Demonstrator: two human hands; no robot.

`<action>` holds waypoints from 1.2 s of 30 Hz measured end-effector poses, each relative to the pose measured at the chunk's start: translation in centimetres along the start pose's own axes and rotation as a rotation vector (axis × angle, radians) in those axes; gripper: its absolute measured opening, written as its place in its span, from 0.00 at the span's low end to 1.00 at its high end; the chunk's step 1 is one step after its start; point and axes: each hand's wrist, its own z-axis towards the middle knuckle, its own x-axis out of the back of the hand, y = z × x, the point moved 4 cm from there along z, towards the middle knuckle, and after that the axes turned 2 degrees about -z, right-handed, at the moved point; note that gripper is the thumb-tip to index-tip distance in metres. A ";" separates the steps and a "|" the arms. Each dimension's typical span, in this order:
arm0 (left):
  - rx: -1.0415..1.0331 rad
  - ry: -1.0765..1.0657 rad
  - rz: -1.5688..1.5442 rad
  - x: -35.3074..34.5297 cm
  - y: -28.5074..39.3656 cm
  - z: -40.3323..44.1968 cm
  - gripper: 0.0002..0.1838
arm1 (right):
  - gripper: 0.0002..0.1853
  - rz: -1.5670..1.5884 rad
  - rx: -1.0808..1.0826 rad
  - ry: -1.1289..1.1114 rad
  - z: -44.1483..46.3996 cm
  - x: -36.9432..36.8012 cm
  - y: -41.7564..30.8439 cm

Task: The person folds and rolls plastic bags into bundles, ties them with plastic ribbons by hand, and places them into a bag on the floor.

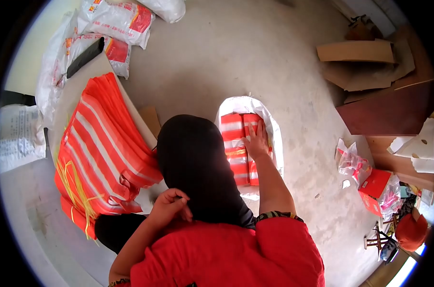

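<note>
My right hand (pixel 258 142) lies on folded red-and-white striped bundles (pixel 233 150) inside a white sack (pixel 274 136), its fingers stretched out and pressing on the top. A yellow tie crosses the bundles. My left hand (pixel 171 205) is beside my black-trousered knee, fingers curled in, with nothing visible in them. To its left, a large fanned stack of red-and-white striped plastic bags (pixel 102 143) rests on a bench. Yellow ties (pixel 75 189) are draped over the near end of that stack.
White printed sacks (pixel 114 21) are piled at the upper left, near a black roll (pixel 85 57) on the bench (pixel 99 69). Cardboard (pixel 355 51) and a dark red panel (pixel 387 110) stand at the right. Below them lies a red box (pixel 375 184) among plastic wrap.
</note>
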 end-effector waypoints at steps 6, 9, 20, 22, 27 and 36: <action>-0.018 -0.009 -0.002 0.1 -0.1 0.1 0.05 | 0.31 -0.310 0.166 0.157 -7.4 -1.8 0.7; -0.031 -0.015 0.001 0.2 -0.3 0.2 0.04 | 0.31 -0.327 0.191 0.137 -10.9 -4.7 2.4; -0.066 -0.045 0.029 0.4 -0.5 0.1 0.06 | 0.42 -0.334 0.059 -0.216 -11.0 -5.3 2.5; -0.074 -0.075 0.052 0.3 -0.7 0.2 0.06 | 0.42 -0.369 0.228 0.165 -11.4 -6.3 3.2; -0.150 -0.198 0.036 0.7 -0.8 -0.4 0.13 | 0.41 -0.370 0.176 0.034 -10.1 -7.6 5.5; -0.678 0.552 0.011 11.7 -0.2 -5.2 0.10 | 0.35 -0.529 0.157 -0.032 -8.3 -7.5 6.1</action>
